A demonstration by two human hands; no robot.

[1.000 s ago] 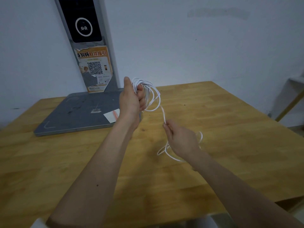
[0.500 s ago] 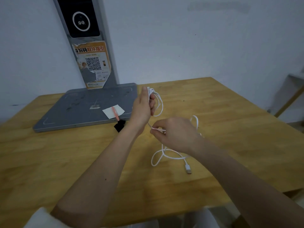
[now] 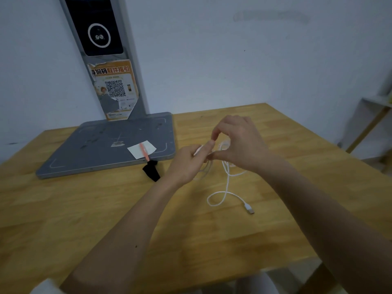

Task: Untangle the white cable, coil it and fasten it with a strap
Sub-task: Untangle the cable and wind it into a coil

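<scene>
left hand (image 3: 186, 164): my fingers curled around the coiled white cable (image 3: 227, 183)
right hand (image 3: 239, 143): pinching a loop just beside it
loose end: trails onto the worktop (image 3: 84, 209), plug (image 3: 248, 208) nearer me

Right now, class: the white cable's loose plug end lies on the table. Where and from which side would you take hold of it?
Pinch the white cable just behind its plug, coming from above. The tail lies flat on the table, clear of both hands, so two fingertips can close across the thin cord there. The right hand is probably nearer.
</scene>
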